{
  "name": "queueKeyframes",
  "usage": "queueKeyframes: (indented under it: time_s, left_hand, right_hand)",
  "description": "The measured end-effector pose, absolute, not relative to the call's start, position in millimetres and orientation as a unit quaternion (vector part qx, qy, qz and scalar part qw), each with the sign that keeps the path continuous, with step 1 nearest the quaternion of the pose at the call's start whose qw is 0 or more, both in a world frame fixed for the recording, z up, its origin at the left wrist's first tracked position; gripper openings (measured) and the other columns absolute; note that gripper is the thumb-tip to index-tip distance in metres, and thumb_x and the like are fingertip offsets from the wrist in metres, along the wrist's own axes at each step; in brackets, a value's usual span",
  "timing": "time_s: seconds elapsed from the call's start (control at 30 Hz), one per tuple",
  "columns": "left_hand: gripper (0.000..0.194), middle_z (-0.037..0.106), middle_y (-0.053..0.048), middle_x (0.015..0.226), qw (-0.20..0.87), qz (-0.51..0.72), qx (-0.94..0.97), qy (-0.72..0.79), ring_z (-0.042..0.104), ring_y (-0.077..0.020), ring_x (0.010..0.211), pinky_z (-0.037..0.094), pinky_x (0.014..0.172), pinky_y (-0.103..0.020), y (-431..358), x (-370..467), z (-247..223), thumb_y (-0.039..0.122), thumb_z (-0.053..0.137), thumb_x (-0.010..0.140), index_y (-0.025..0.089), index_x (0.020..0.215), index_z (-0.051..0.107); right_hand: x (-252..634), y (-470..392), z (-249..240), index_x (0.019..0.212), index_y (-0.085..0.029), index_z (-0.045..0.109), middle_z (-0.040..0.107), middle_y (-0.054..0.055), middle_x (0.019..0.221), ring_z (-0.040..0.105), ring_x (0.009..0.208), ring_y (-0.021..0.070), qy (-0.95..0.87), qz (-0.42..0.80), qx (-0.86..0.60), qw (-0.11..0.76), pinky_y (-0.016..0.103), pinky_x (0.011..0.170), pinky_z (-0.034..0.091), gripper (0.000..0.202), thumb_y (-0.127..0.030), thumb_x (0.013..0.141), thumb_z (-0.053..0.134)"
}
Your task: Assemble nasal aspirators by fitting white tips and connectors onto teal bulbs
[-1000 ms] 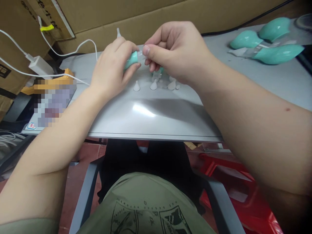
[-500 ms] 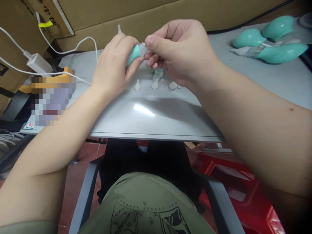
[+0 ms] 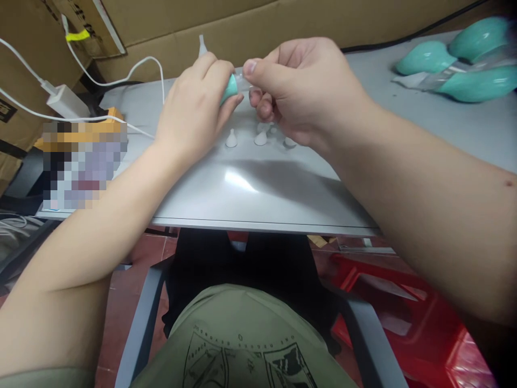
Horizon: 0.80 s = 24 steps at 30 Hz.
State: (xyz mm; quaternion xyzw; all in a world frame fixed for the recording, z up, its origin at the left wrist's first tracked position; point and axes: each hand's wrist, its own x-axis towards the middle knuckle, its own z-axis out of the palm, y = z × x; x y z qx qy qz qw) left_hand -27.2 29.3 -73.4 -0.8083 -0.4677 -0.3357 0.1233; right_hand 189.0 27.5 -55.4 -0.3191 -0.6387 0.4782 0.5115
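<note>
My left hand (image 3: 200, 102) is closed around a teal bulb nasal aspirator (image 3: 229, 89), most of it hidden by the fingers. A clear plastic piece (image 3: 242, 81) extends from the bulb's right end. My right hand (image 3: 299, 86) pinches that clear piece between thumb and fingers. Beyond my left hand a pale narrow tip (image 3: 202, 44) sticks up; its base is hidden. Below the hands, small white cone-shaped nozzles lie on the desk: a left one (image 3: 231, 139), a middle one (image 3: 260, 138), and another (image 3: 290, 143) partly covered by my right hand.
Several teal bulb aspirators (image 3: 464, 86) with clear necks lie at the right of the grey desk (image 3: 194, 199). On the left are a white charger (image 3: 67, 102), white cables and an orange object (image 3: 115, 121). Cardboard (image 3: 226, 32) stands behind. A red plastic stool (image 3: 355, 269) is below right.
Both hands have shifted slightly to the right with the aspirator. My right hand has moved a little away from my left, and more of the clear piece shows between them.
</note>
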Motion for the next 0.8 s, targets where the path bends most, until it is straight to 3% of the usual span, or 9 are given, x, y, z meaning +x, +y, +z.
queueKeyframes:
  time_s: [0.13, 0.3, 0.4, 0.47, 0.6, 0.7, 0.8]
  left_hand:
    - [0.015, 0.079, -0.016, 0.134, 0.133, -0.327, -0.815, -0.46, 0.07, -0.0442, 0.119, 0.054, 0.104, -0.066, 22.3, -28.5, -68.1, 0.032, 0.075, 0.103, 0.032, 0.118, 0.075]
    - [0.016, 0.082, -0.014, 0.131, 0.125, -0.332, -0.828, -0.435, 0.073, -0.0464, 0.12, 0.058, 0.101, -0.068, 24.4, -31.5, -67.7, 0.034, 0.075, 0.1, 0.036, 0.115, 0.077]
    - [0.022, 0.081, -0.014, 0.131, 0.123, -0.316, -0.833, -0.436, 0.07, -0.0446, 0.121, 0.057, 0.104, -0.066, 27.1, -33.3, -68.1, 0.034, 0.079, 0.097, 0.035, 0.119, 0.077]
    - [0.023, 0.08, -0.013, 0.133, 0.118, -0.292, -0.842, -0.438, 0.069, -0.0442, 0.124, 0.055, 0.107, -0.065, 27.3, -33.6, -68.4, 0.035, 0.08, 0.098, 0.034, 0.121, 0.076]
    - [0.022, 0.079, -0.014, 0.134, 0.123, -0.29, -0.84, -0.442, 0.07, -0.0459, 0.128, 0.052, 0.107, -0.065, 27.0, -32.5, -71.6, 0.035, 0.075, 0.101, 0.035, 0.123, 0.076]
    - [0.023, 0.079, -0.014, 0.134, 0.132, -0.302, -0.834, -0.443, 0.068, -0.044, 0.127, 0.053, 0.108, -0.064, 28.5, -32.8, -73.2, 0.035, 0.074, 0.102, 0.033, 0.124, 0.078]
    - [0.019, 0.08, -0.013, 0.13, 0.111, -0.299, -0.846, -0.426, 0.07, -0.0416, 0.123, 0.056, 0.107, -0.061, 28.7, -34.1, -70.1, 0.041, 0.074, 0.103, 0.035, 0.121, 0.077]
  right_hand:
    - [191.3, 25.0, -57.5, 0.078, -0.026, 0.058, 0.06, 0.005, 0.077, 0.041, 0.061, 0.0153, -0.644, 0.484, -0.316, 0.501, 0.036, 0.061, 0.043, 0.056, -0.063, 0.094, 0.097]
    - [192.3, 26.2, -61.2, 0.076, -0.026, 0.064, 0.058, 0.005, 0.071, 0.042, 0.059, 0.0155, -0.655, 0.481, -0.297, 0.502, 0.036, 0.059, 0.035, 0.05, -0.058, 0.093, 0.098]
    - [192.9, 25.2, -60.6, 0.074, -0.029, 0.063, 0.061, 0.006, 0.072, 0.043, 0.06, 0.0173, -0.669, 0.46, -0.306, 0.498, 0.039, 0.059, 0.043, 0.06, -0.073, 0.088, 0.1]
    - [193.5, 23.6, -59.3, 0.075, -0.029, 0.063, 0.062, 0.006, 0.073, 0.045, 0.06, 0.0188, -0.677, 0.45, -0.311, 0.492, 0.041, 0.06, 0.047, 0.06, -0.075, 0.087, 0.1]
    - [193.7, 21.7, -56.6, 0.079, -0.026, 0.064, 0.064, 0.004, 0.074, 0.049, 0.06, 0.0169, -0.669, 0.476, -0.294, 0.489, 0.036, 0.055, 0.042, 0.049, -0.054, 0.094, 0.102]
    - [192.4, 22.4, -55.1, 0.08, -0.022, 0.063, 0.064, 0.003, 0.073, 0.051, 0.059, 0.0137, -0.653, 0.498, -0.29, 0.491, 0.03, 0.052, 0.039, 0.04, -0.034, 0.104, 0.093]
    - [190.9, 22.9, -54.8, 0.08, -0.021, 0.063, 0.066, 0.003, 0.072, 0.053, 0.058, 0.0128, -0.649, 0.503, -0.291, 0.491, 0.028, 0.052, 0.039, 0.037, -0.026, 0.106, 0.089]
